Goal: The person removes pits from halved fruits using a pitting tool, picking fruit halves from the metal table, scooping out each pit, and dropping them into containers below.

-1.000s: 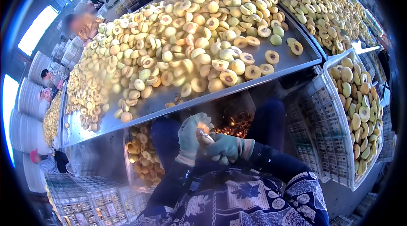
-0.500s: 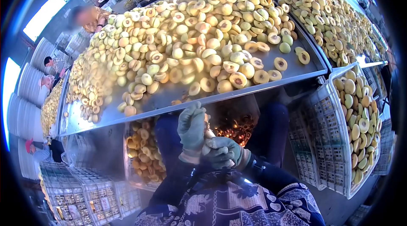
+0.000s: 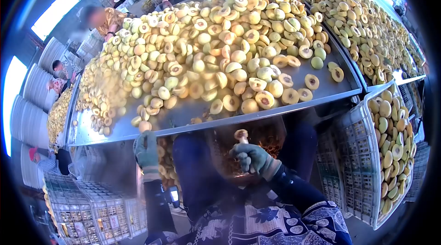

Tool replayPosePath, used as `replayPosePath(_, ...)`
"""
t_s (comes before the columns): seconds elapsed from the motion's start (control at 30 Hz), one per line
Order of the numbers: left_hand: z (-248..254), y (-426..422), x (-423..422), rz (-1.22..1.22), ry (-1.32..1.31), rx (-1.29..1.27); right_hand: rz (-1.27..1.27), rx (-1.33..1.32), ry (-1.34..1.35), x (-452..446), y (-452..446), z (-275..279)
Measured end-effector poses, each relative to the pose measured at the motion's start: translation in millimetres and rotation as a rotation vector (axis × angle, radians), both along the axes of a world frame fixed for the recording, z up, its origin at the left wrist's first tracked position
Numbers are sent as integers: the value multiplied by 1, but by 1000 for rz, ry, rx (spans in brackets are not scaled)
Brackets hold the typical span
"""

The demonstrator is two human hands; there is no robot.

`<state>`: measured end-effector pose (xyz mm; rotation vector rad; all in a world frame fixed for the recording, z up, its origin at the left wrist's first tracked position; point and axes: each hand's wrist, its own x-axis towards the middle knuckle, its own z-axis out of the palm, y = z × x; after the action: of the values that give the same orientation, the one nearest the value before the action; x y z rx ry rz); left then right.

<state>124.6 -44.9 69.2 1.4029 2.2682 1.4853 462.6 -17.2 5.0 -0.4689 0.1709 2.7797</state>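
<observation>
My left hand (image 3: 146, 149), in a grey-green glove, reaches up to the table's front edge. Its fingers are apart, just below a small yellow peach piece (image 3: 145, 126); whether they touch it I cannot tell. In my right glove (image 3: 253, 157), fingers wrap round a short tool (image 3: 241, 135) with a pale, rounded end pointing up; the rest of it is hidden in the fist. Many halved yellow peaches (image 3: 197, 66), some showing brown pit hollows, are heaped on the metal table (image 3: 257, 115) ahead.
Below the table, a crate of peach halves (image 3: 166, 162) sits by my left leg, and reddish-brown scraps (image 3: 270, 149) lie between my legs. A full crate (image 3: 356, 153) leans at right. Stacked crates (image 3: 98, 213) stand at left. Co-workers are across the table and at far left.
My hands, together before, have parted. The left has moved left to the table edge; the right has shifted slightly right with the tool. The view has tilted a little.
</observation>
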Motion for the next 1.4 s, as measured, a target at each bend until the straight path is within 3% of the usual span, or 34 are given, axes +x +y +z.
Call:
replayPosePath(0.03,-1,5,-1,-23,66,-90,-69,-43,-9,1,6,-8)
replayPosePath(0.1,1,17,10,-66,195,-274,-158,92,-317,-3,16,-18)
replayPosePath(0.13,18,26,42,-224,-30,-268,-132,202,-427,-6,17,-18)
replayPosePath(0.23,9,75,91,-420,78,-359,-58,531,-764,-20,17,-14)
replayPosePath(0.3,-24,110,111,-438,162,-437,-267,681,-680,-22,2,-19)
replayPosePath(0.37,-31,135,131,-560,187,-525,-173,606,-725,-8,6,8)
replayPosePath(0.47,-42,143,141,-558,208,-436,-87,605,-833,0,7,14)
replayPosePath(0.57,-42,143,138,-577,343,-609,-129,659,-804,0,1,14)
replayPosePath(0.6,-35,139,140,-574,53,-621,-207,713,-761,-2,-3,13)
replayPosePath(0.63,-40,138,137,-609,-56,-514,-286,768,-716,-4,-4,12)
replayPosePath(0.7,-55,131,125,-669,-275,-302,-301,1017,-870,-9,-2,15)
replayPosePath(0.73,-34,117,136,-699,-597,-322,-301,1145,-940,-12,0,18)
replayPosePath(0.83,-1,79,158,-802,-819,-201,-307,1329,-1007,-12,4,49)
replayPosePath(0.87,-9,72,157,-955,-771,-117,-320,1337,-996,-12,4,52)
replayPosePath(1.0,21,41,176,-894,-822,-89,-259,1499,-1174,-7,-7,63)
replayPosePath(1.13,-20,38,166,-1016,-1036,-43,-257,1545,-1198,-9,-21,61)
replayPosePath(1.23,-6,22,185,-757,-477,85,-216,1591,-1244,-8,-28,70)
replayPosePath(1.4,10,11,190,-750,-932,-10,-109,1624,-1190,-5,-32,80)
